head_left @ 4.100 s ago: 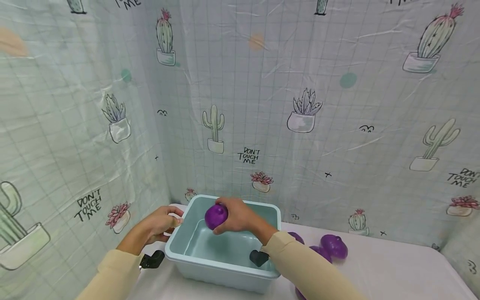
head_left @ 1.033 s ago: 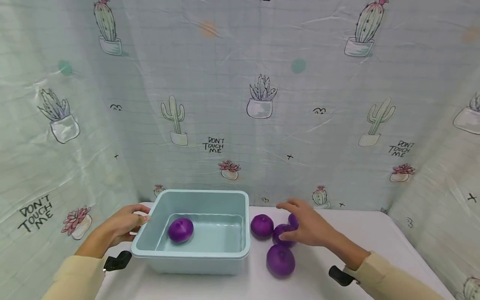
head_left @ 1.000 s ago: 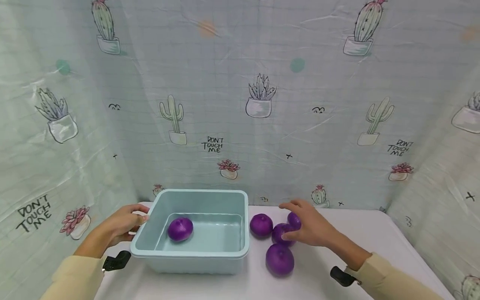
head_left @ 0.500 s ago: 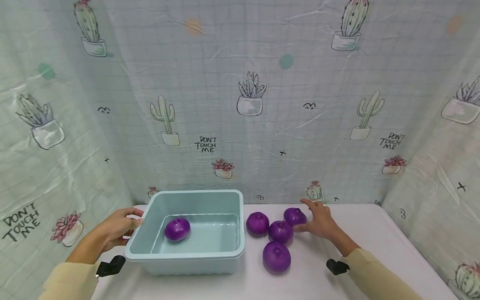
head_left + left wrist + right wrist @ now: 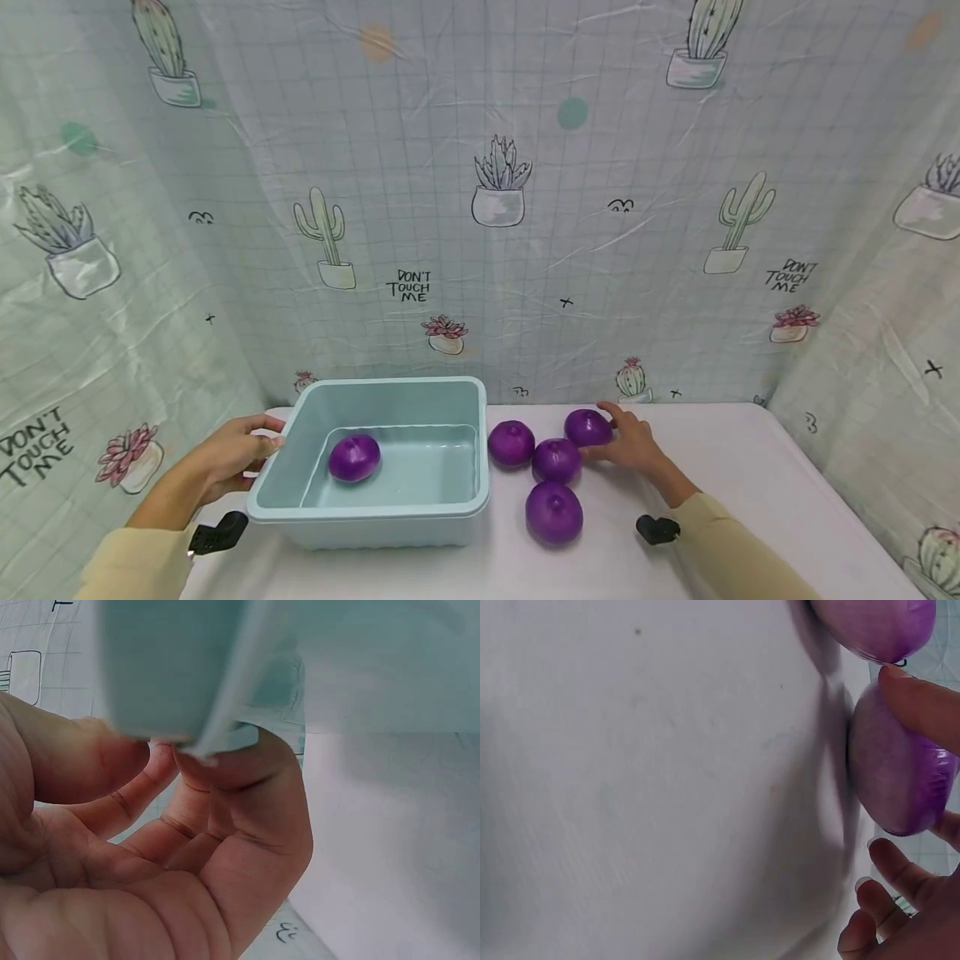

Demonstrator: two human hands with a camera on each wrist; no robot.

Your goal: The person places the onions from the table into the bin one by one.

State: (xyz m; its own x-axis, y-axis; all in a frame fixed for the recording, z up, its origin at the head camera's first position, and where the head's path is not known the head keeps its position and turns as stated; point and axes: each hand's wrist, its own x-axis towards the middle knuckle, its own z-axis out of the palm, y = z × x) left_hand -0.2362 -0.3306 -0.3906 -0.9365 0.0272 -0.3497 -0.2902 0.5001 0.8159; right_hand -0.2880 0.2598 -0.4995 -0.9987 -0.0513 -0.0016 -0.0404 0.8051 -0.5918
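My left hand (image 5: 236,454) pinches the left rim of a pale blue plastic bin (image 5: 367,511); in the left wrist view the thumb and bent fingers (image 5: 255,795) meet at that rim. One glossy purple onion (image 5: 354,457) lies inside the bin, toward its left. Right of the bin, my right hand (image 5: 633,442) has thumb and index finger around the rearmost purple onion (image 5: 587,427), which sits on the table. The right wrist view shows the thumb (image 5: 922,705) across this onion (image 5: 896,765), the other fingers spread off it.
Several more purple onions stand close by: one (image 5: 512,442) beside the bin, one (image 5: 557,460) against my right thumb, one (image 5: 554,512) nearest the front. A cactus-print sheet (image 5: 555,333) rises right behind the white table (image 5: 720,475).
My right hand has left the bin, where the onion it held now lies, and moved right, past the middle onions, to the rearmost one. My left hand stays at the bin's rim.
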